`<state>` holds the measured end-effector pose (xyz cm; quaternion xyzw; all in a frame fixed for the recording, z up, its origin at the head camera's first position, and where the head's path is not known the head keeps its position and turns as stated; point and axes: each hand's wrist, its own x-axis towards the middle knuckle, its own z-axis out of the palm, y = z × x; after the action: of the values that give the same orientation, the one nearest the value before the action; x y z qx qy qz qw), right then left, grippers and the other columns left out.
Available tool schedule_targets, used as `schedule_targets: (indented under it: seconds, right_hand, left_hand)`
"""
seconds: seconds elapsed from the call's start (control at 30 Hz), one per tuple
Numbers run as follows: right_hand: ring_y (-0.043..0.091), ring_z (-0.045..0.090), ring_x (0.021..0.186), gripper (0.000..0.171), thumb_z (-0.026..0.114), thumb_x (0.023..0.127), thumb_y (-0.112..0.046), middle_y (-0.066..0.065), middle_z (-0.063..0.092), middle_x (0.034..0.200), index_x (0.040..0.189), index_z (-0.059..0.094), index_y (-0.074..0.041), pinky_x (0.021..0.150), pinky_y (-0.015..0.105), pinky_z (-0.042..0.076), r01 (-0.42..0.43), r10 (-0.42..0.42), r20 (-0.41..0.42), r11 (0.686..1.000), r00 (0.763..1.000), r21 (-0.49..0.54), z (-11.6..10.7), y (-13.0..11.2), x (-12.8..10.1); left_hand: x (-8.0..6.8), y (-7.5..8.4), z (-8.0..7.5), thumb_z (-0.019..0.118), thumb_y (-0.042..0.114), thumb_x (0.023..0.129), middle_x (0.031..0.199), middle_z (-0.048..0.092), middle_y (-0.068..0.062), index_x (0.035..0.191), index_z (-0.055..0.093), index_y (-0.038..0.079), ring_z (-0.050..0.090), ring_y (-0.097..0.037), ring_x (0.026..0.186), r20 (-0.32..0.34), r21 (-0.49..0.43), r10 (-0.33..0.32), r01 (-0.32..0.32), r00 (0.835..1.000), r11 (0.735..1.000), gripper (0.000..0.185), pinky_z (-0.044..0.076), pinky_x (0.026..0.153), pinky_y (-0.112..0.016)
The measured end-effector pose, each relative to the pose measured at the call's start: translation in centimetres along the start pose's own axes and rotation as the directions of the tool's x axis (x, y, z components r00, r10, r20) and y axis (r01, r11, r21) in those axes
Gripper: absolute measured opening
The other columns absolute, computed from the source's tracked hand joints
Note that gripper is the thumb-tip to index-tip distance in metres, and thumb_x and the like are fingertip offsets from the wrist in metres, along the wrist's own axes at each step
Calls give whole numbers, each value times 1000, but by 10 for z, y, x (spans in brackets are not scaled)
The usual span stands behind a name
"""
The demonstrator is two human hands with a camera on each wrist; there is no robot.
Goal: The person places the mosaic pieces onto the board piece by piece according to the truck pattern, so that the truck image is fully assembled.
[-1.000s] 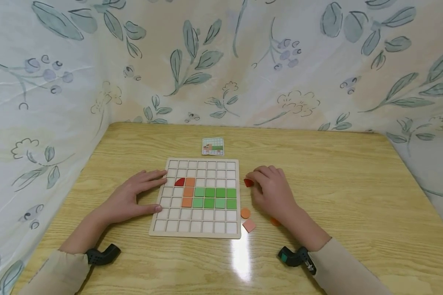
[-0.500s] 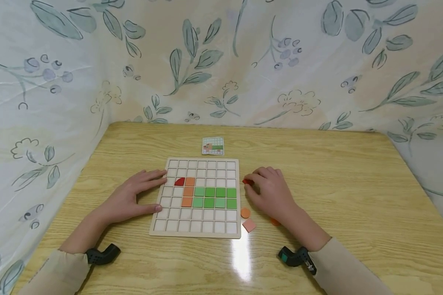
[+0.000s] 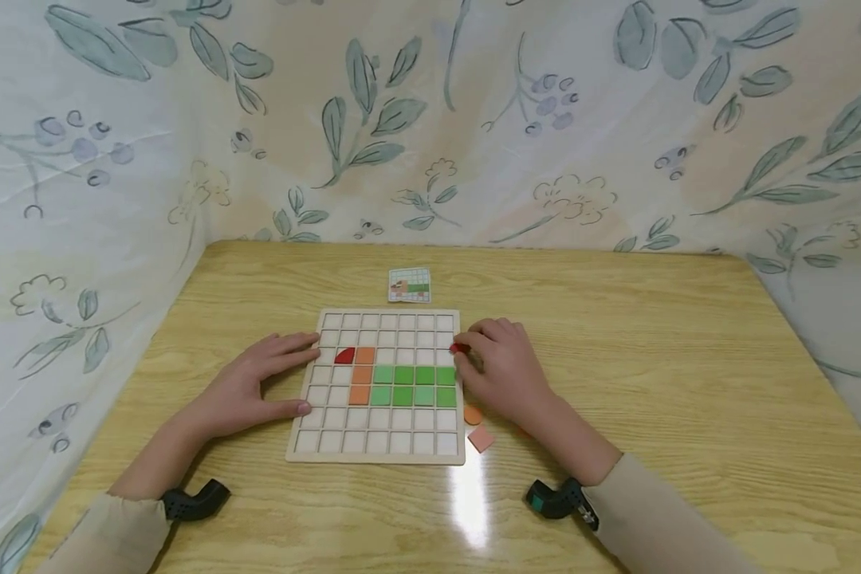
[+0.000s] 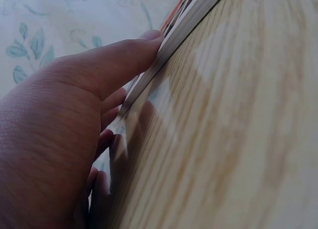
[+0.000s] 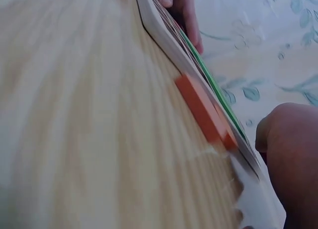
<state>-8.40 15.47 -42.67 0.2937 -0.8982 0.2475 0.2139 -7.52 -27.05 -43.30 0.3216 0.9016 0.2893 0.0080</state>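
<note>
A wooden grid board (image 3: 373, 458) lies flat on the table. My left hand (image 3: 247, 391) rests along its left edge, thumb and fingers spread fairly straight; in the left wrist view the thumb (image 4: 134, 55) touches the board's side. Between thumb and forefinger my right hand (image 3: 505, 371) pinches a small red tile (image 3: 457, 348), just over the board's right rim; fingers hide part of its shape. Set in the grid are a red quarter-circle tile (image 3: 346, 356), a column of orange square tiles (image 3: 362, 375) and two rows of green tiles (image 3: 404, 375).
Beside the board's lower right lie an orange round tile (image 3: 472, 415) and a salmon square tile (image 3: 481, 438). Another orange piece is mostly hidden under the right wrist. A small picture card (image 3: 409, 285) lies behind the board. Patterned cloth (image 3: 430, 119) hangs behind the table.
My right hand has lifted the red tile slightly and carried it left, from the table to the board's right rim. The left hand keeps its place; the head view has shifted a little.
</note>
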Motion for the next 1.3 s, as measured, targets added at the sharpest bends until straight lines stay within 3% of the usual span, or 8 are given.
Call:
schedule_targets:
  seconds: [0.67,0.87,1.3]
  right_hand:
    - [26,62,94,13,78,96,-12,3,72,106,108,84,-11,78,40,46,112,-116,52,992,992,61,33,-37,31]
    - [25,61,95,12,77,98,-13,2,70,106,108,84,-13,83,41,48,114,-121,76,989,990,95,40,-47,40]
    - [22,62,94,11,77,100,-18,-1,71,106,108,84,-14,83,37,49,178,-192,132,978,973,110,58,-79,59]
  left_hand:
    - [1,-3,0,93,43,89,171,46,-1,161,58,20,39,-36,157,-10,11,14,-14,1000,1000,83,8,133,-28]
    - [2,-4,-1,93,44,88,171,46,-1,161,58,21,39,-35,157,-4,12,12,-12,1000,1000,84,9,133,-28]
    - [3,0,-4,94,42,88,170,47,0,160,60,20,41,-35,156,-12,3,16,-16,1000,1000,83,11,134,-33]
